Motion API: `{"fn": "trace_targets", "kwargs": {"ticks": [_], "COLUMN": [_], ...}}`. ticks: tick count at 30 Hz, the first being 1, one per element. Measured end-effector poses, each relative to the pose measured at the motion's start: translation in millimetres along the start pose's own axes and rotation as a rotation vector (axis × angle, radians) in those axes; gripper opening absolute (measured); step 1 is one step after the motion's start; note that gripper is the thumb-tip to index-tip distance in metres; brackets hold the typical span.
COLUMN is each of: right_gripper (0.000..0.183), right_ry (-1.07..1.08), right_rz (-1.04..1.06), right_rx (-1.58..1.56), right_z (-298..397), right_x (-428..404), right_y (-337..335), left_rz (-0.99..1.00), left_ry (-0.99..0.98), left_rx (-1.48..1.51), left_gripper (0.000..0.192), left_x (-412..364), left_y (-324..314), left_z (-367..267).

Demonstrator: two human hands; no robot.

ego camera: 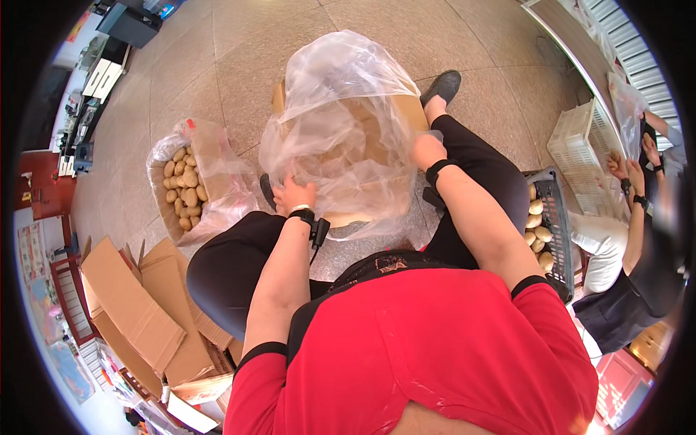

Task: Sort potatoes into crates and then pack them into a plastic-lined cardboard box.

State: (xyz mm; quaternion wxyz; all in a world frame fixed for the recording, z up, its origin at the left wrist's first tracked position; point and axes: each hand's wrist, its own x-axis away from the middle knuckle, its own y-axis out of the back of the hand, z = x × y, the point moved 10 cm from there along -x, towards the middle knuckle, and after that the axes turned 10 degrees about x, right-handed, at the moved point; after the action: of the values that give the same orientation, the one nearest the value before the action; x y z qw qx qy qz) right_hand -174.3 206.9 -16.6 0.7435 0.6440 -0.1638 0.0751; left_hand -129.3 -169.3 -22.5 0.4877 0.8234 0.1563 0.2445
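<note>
Between my knees stands a cardboard box (412, 111) with a large clear plastic bag (348, 70) draped in and over it. The film billows up at the far side and hangs loosely over the near edge. My left hand (295, 196) is at the near left of the box, its fingers closed on the film and partly veiled by it. At the right side, my right hand (428, 151) is clenched on the bag, and a bit of film sticks out past the knuckles. Brown cardboard shows through the plastic inside.
To the left, a plastic-lined box (163, 204) holds several potatoes (187, 185). Opened cardboard boxes (144, 304) lie at lower left. On the right are a dark crate (560, 234) of potatoes, a white crate (582, 147) and another person (625, 283) handling a plastic bag (625, 106).
</note>
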Motion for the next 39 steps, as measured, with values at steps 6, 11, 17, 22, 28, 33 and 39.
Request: {"fn": "trace_targets", "kwargs": {"ticks": [6, 11, 17, 22, 28, 33, 39], "right_gripper": [0.017, 0.021, 0.019, 0.025, 0.056, 0.048, 0.026], "right_ry": [-0.085, 0.113, 0.033, 0.641, 0.543, 0.587, 0.676], "right_rz": [-0.476, -0.041, -0.871, -0.101, 0.169, 0.251, 0.04], "right_rx": [-0.036, 0.116, 0.326, 0.297, 0.335, 0.559, 0.528], "right_z": [-26.1, -2.5, 49.5, 106.6, 84.4, 89.9, 110.5], "right_x": [-17.0, -18.2, 41.6, 51.9, 48.3, 53.0, 63.4], "right_y": [111.9, 44.0, 111.8, 18.5, -28.4, -52.5, -75.0], "left_rz": [0.072, 0.099, 0.013, -0.048, -0.168, 0.122, 0.457], "left_ry": [0.148, 0.099, 0.103, 0.202, 0.102, -0.017, 0.053], "left_rx": [0.082, 0.066, 0.278, 0.293, 0.752, 0.095, -0.002], "left_gripper": [0.069, 0.07, 0.07, 0.056, 0.036, 0.044, 0.066], "left_x": [-18.6, -17.0, -20.6, -31.9, -53.5, -59.4, -26.7], "left_y": [-30.0, -32.7, -11.0, 12.3, 57.7, 23.8, -63.8], "left_z": [43.4, 33.5, 33.2, 49.9, 43.3, 46.3, 73.5]}}
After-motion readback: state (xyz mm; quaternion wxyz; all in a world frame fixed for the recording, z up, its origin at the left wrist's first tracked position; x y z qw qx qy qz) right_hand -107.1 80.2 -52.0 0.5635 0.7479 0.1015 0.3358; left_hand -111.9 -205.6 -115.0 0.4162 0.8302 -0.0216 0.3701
